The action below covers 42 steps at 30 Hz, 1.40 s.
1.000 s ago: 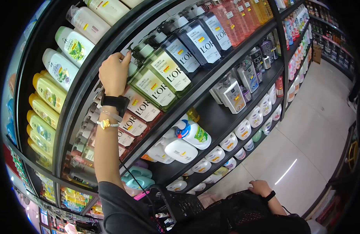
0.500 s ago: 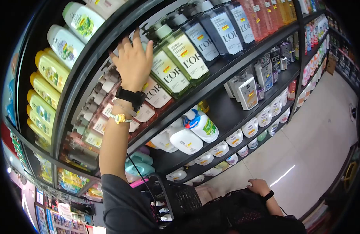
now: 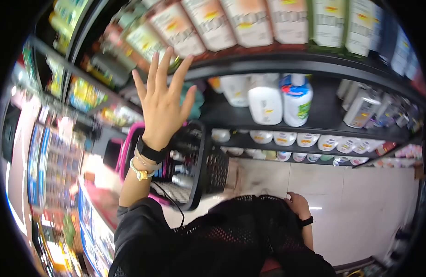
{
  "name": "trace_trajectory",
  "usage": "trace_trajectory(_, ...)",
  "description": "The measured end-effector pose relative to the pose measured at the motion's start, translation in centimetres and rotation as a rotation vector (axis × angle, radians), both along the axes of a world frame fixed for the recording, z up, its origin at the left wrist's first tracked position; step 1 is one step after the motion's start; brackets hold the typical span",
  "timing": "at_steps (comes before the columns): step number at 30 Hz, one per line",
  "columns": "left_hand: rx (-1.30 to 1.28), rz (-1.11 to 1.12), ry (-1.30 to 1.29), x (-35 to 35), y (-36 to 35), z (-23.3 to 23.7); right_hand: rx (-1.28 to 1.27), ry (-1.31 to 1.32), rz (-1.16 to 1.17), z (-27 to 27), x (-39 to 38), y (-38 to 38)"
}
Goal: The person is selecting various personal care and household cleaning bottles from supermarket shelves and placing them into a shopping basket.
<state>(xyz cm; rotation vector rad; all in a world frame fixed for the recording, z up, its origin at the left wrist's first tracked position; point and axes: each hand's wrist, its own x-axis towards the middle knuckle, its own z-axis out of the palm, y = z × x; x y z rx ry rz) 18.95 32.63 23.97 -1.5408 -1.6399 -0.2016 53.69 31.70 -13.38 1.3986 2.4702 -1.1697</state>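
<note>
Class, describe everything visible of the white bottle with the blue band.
The bottle looks plastic, with a blue band, red spot and green picture. It stands upright on a black shelf beside a plainer one; the shelf above hides its top. The left hand and right hand are clear.

1. I'd call this a shop, viewed through the head camera.
2. Above the shopping basket (image 3: 216, 171), I see a long black shelf (image 3: 268, 66) lined with matching bottles (image 3: 247, 25), yellow stickers on their labels.
3. Inside the basket I make out smaller containers (image 3: 183, 180).
4. Left of it stand display racks (image 3: 53, 161); right of it, pale tiled floor (image 3: 356, 189).
</note>
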Motion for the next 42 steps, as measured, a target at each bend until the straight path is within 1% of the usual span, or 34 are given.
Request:
trace_trajectory(2,-0.143,0.259,-0.100,-3.7,-5.1,-2.8,0.009,0.003,0.078,-0.4,-0.8,0.7)
trace_trajectory(4,-0.313,0.523,-0.218,-7.4,-11.4,-6.8,0.009,0.016,0.185,-1.2,-1.7,1.3)
trace_trajectory(5,-0.408,0.656,-0.273,-8.2,-14.6,-9.2,0.015,0.048,0.236,-1.3,-2.2,1.8)
trace_trajectory(7,-0.489,0.813,-0.415,-7.5,-19.6,-13.1,0.001,0.007,0.338,-1.1,-3.7,2.6)
trace_trajectory(9,-0.512,0.835,-0.529,-6.6,-23.8,-17.9,-0.011,-0.030,0.432,-0.7,-5.7,3.2)
trace_trajectory(12,-0.493,0.988,-0.830,-4.0,-25.5,-23.0,0.019,-0.020,0.561,0.7,-8.8,3.6)
trace_trajectory(14,-0.354,0.998,-0.843,-2.8,-25.2,-24.8,0.064,-0.051,0.669,1.9,-11.4,3.3)
trace_trajectory(15,-0.283,1.013,-0.832,-2.7,-24.9,-25.2,0.064,-0.062,0.701,2.3,-12.6,3.1)
trace_trajectory(17,-0.061,0.957,-0.922,-2.6,-24.4,-24.6,0.086,0.019,0.769,2.9,-14.8,2.5)
trace_trajectory(18,-0.030,0.940,-0.912,-2.6,-24.3,-24.6,0.086,0.012,0.792,3.2,-15.9,2.2)
trace_trajectory(20,-0.023,0.942,-0.933,-2.6,-24.3,-24.2,0.058,0.090,0.827,4.0,-17.8,1.1)
trace_trajectory(23,-0.019,0.937,-0.965,-2.7,-24.3,-23.9,0.028,0.121,0.858,4.7,-19.6,-0.8)
trace_trajectory(26,0.017,0.915,-1.005,-2.7,-24.2,-23.8,-0.013,0.170,0.845,6.6,-20.8,-2.2)
trace_trajectory(27,0.043,0.903,-1.019,-2.8,-24.2,-23.6,-0.050,0.197,0.842,7.5,-21.2,-2.5)
trace_trajectory(28,0.052,0.911,-1.066,-2.8,-24.2,-23.3,-0.064,0.293,0.803,8.8,-21.7,-2.9)
trace_trajectory(29,0.067,0.912,-1.082,-2.8,-24.3,-23.1,-0.053,0.279,0.815,10.1,-22.2,-2.8)
trace_trajectory(31,0.089,0.886,-1.082,-2.9,-24.5,-23.2,-0.055,0.409,0.803,12.7,-23.5,-2.5)
trace_trajectory(32,0.130,0.848,-1.073,-3.0,-24.7,-23.6,-0.042,0.400,0.821,14.1,-24.5,-2.3)
trace_trajectory(34,0.143,0.837,-1.103,-3.1,-24.9,-23.5,0.015,0.568,0.806,17.1,-26.8,-2.1)
trace_trajectory(35,0.136,0.822,-1.120,-3.1,-25.1,-23.3,0.022,0.561,0.817,18.9,-28.3,-2.4)
trace_trajectory(37,0.153,0.793,-1.121,-3.2,-25.3,-23.2,0.231,0.614,0.897,22.0,-32.5,-2.9)
trace_trajectory(39,0.204,0.785,-1.085,-3.3,-25.5,-23.5,0.303,0.668,0.994,23.5,-37.3,-4.3)
trace_trajectory(40,0.204,0.772,-1.113,-3.3,-25.6,-23.7,0.323,0.668,1.056,23.6,-39.6,-5.2)
trace_trajectory(42,0.215,0.741,-1.128,-3.4,-25.8,-23.7,0.342,0.634,1.180,22.5,-44.4,-7.1)
